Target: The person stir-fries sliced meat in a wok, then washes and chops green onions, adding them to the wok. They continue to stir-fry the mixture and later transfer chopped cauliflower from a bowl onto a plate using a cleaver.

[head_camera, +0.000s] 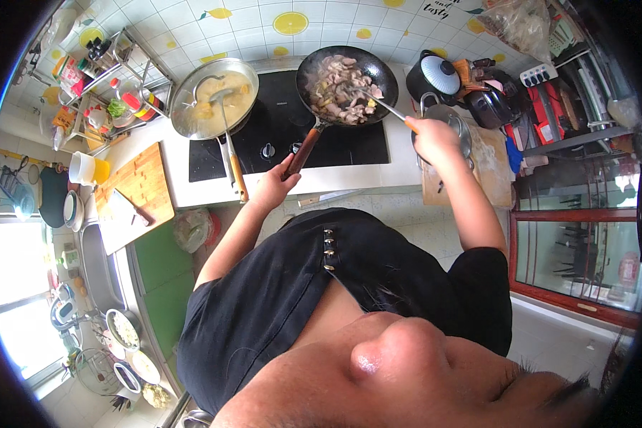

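Note:
My left hand is closed around the wooden handle of a dark wok on the right side of the black cooktop. Sliced meat with some yellowish pieces lies in the wok, and a little steam rises. In my right hand is a metal spatula with an orange-brown handle; its head is among the meat. On the left burner stands a second pan of cloudy yellowish liquid, with another spatula and a curved metal utensil resting in it.
A cleaver lies on a wooden cutting board at the left, near the sink. Condiment bottles stand on a metal rack. Right of the cooktop are a lidded pot, a steel pot and a floured board.

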The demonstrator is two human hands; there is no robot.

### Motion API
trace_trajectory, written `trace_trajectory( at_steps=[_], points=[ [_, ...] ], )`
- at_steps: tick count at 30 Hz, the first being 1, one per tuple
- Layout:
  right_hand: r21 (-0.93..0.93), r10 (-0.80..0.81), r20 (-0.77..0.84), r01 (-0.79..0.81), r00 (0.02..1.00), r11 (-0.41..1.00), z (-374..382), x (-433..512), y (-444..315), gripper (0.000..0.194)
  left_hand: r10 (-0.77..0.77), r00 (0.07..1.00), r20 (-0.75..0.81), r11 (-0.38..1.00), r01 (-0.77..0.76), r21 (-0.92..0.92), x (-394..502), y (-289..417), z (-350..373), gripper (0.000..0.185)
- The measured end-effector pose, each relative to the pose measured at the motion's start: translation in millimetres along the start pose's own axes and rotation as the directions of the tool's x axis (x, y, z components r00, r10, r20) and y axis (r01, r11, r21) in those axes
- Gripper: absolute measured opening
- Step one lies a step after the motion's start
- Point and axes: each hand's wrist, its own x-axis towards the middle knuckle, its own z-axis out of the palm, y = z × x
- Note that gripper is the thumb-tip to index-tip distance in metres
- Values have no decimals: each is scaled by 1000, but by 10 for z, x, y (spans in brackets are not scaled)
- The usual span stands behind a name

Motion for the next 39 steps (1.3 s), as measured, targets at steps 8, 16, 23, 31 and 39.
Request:
trace_trajectory(
  at_steps=[8,16,23,31,39],
  points=[
    [51,91,54,-94,994,994,197,128,-99,54,42,998,-46,994,-46,-98,5,-13,89,65],
    [76,134,63,-139,989,987,165,-158,14,59,20,999,-29,994,-23,-107,10,-25,72,66],
    [65,197,134,-207,971,976,205,-180,-194,40,29,999,-15,993,-30,-115,2,11,56,66],
    [148,168,97,-181,981,972,-21,-420,-93,54,-11,999,31,996,14,-86,17,-6,56,67],
    [223,83,102,-104,991,969,363,-424,-549,53,58,998,8,993,-57,-99,13,-3,74,66]
  ],
)
